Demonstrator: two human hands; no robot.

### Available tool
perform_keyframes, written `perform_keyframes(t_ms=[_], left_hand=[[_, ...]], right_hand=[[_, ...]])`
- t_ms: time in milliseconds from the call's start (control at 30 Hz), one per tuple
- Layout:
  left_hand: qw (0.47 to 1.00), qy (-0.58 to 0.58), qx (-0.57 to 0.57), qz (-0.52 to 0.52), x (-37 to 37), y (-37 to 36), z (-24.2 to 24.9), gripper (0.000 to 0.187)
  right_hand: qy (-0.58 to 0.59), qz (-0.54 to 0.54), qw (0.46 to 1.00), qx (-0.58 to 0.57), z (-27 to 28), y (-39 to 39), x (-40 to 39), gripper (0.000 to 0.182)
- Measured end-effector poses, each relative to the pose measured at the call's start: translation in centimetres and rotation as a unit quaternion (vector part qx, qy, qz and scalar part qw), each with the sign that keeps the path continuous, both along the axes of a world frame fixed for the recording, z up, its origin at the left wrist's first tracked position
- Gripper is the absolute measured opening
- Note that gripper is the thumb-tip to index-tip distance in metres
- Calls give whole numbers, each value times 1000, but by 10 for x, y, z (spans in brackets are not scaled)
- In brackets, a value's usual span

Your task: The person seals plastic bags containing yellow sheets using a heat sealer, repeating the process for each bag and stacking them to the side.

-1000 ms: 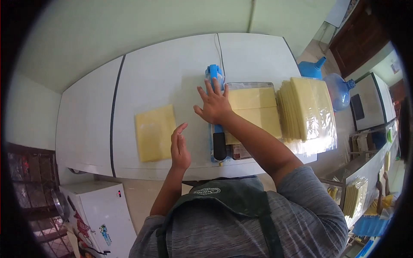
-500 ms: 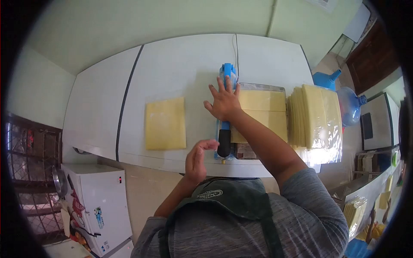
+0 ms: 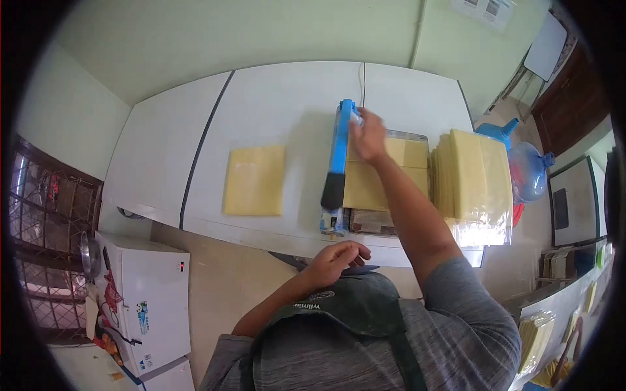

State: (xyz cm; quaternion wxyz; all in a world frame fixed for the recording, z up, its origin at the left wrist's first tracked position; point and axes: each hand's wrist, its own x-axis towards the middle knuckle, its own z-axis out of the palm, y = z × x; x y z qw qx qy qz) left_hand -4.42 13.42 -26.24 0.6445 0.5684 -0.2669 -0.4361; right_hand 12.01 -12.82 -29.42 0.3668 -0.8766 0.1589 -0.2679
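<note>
A blue heat sealer (image 3: pixel 338 143) with a black handle (image 3: pixel 333 191) stands on the white table in front of me, its arm raised off the base. My right hand (image 3: pixel 370 135) is over the sealer's far end, slightly blurred, fingers apart and loosely bent. Low at the table's front edge hangs my left hand (image 3: pixel 338 260), empty, its fingers loosely curved. Right of the sealer, folded pale yellow sheets (image 3: pixel 385 182) lie on a dark, flat tray (image 3: pixel 373 221), partly behind my right forearm. A single yellow folded piece (image 3: pixel 255 180) lies flat to the left.
A thick stack of yellow packs in clear plastic (image 3: pixel 473 176) stands at the table's right end. Beyond it are a blue funnel (image 3: pixel 499 130) and a large water bottle (image 3: pixel 528 171). A white freezer (image 3: pixel 147 293) is at lower left. Another person's arm shows at lower right.
My right hand has lifted off the sealer arm and shifted right, and the arm has risen. My left hand has moved from beside the handle down toward me.
</note>
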Motion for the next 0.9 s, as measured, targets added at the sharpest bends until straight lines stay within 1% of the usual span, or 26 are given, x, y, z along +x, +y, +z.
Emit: perform_keyframes(t_ms=[33, 67, 100, 133, 167, 200, 233, 267, 300, 333, 400, 433, 467, 500, 533, 567, 600, 667, 733, 767, 800, 833, 867, 900], left_hand=[[996, 67, 44, -40, -1, -4, -6, 36], [983, 136, 90, -81, -2, -6, -15, 35], [968, 212, 82, -102, 0, -8, -29, 36], [968, 211, 82, -108, -1, -11, -37, 36], [950, 288, 64, -104, -1, -16, -44, 37], [925, 364, 45, -100, -1, -21, -51, 38], [923, 367, 45, -109, 0, -24, -60, 38], [907, 406, 45, -102, 2, -27, -70, 40], [890, 443, 44, -97, 5, -28, -74, 41], [888, 444, 44, -107, 6, -26, -73, 41], [859, 506, -58, -45, 7, -17, -72, 42], [878, 472, -66, 44, 4, -11, -67, 42], [876, 475, -63, 43, 6, 0, -65, 42], [898, 431, -67, 58, 10, 16, -65, 42], [918, 383, -71, 72, 17, 34, -65, 42], [934, 343, -46, 90, 26, 51, -63, 41], [934, 343, -43, 93, 39, 70, -58, 41], [941, 327, -48, 79, 71, 113, -49, 42], [945, 307, -46, 102, 105, 153, -50, 44], [948, 290, -45, 120, 123, 174, -51, 47], [961, 250, -19, 117, 145, 196, -59, 48], [971, 210, 6, 114, 168, 213, -67, 50], [976, 169, 21, 134, 191, 222, -66, 48], [979, 128, 35, 155, 213, 224, -62, 47]], right_hand=[[115, -24, 993, -28, 6, -20, -7, 51], [231, -48, 970, -54, 10, -35, -20, 46], [250, -60, 958, -129, 7, -44, -36, 46], [263, -75, 940, -205, 9, -48, -48, 46], [262, -84, 939, -206, 13, -52, -57, 46], [316, -83, 925, -194, 20, -52, -67, 48], [373, -80, 907, -179, 23, -51, -81, 49], [378, -89, 904, -178, 26, -47, -97, 49], [399, -62, 905, -136, 28, -43, -112, 51], [418, -34, 903, -95, 31, -37, -126, 52], [463, 40, 881, -93, 35, -22, -155, 54], [438, 46, 896, -61, 29, -14, -169, 55], [411, 54, 909, -27, 21, -3, -180, 56], [415, 55, 908, -22, 26, 16, -187, 56], [398, 59, 914, 51, 42, 35, -194, 52], [377, 62, 916, 123, 51, 53, -197, 48], [377, 65, 915, 126, 49, 70, -198, 48], [308, 183, 898, 257, 43, 104, -199, 44], [263, 189, 842, 433, 53, 154, -186, 46], [257, 166, 841, 446, 46, 179, -178, 44], [319, 161, 851, 384, 53, 199, -162, 43], [288, 151, 856, 402, 36, 217, -146, 42], [257, 141, 860, 419, 14, 234, -128, 42], [238, 125, 883, 386, 9, 244, -106, 41]])
